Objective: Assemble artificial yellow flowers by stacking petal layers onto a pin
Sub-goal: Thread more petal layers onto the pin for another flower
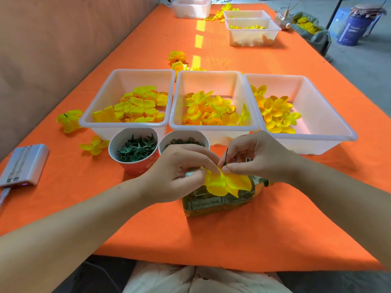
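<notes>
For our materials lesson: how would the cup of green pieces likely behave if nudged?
The cup looks light and tapers toward its base, so it would probably tip rather than slide on the cloth. Its loose green pieces sit near the rim and might spill.

Three bins stand side by side across the desk (148, 229), petal layers in each: left bin (93, 115), middle bin (211, 126), right bin (338, 127). Two cups (135, 166) sit just before the left and middle ones (side by side). A power bank (25, 163) lies at the desk's left edge. Nearest the person, the left hand (175, 172) and right hand (254, 157) meet over a jar (211, 204), with a petal layer (224, 182) and pin (227, 152) between them. More bins (251, 32) stand far behind.
</notes>
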